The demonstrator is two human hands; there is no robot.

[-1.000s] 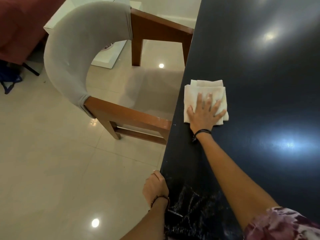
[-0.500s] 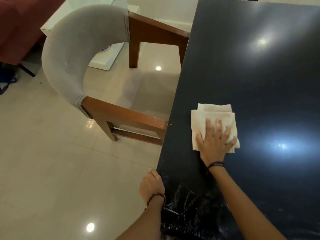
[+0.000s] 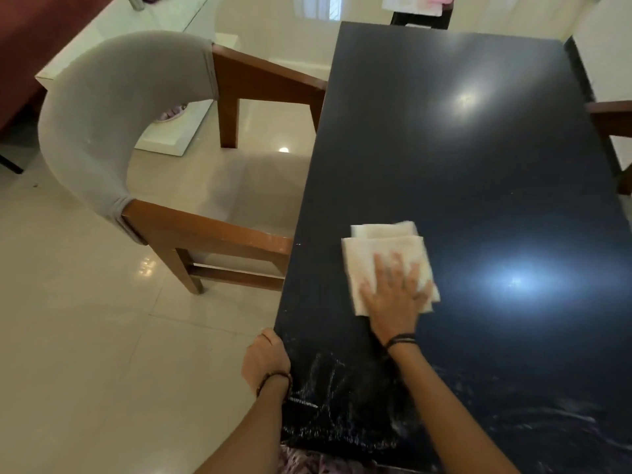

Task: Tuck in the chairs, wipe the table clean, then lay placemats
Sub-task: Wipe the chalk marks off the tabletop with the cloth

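Wiping: our right hand (image 3: 393,295), fingers flat, presses the folded white cloth (image 3: 386,261) on the glossy black table (image 3: 461,165); left hand (image 3: 265,360) grips its edge; we suggest overlapping strokes.

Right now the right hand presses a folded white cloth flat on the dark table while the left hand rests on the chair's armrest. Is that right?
Not quite. In the head view the left hand grips the table's near left edge, not the chair's armrest. The rest holds: the right hand presses the folded white cloth flat on the table.
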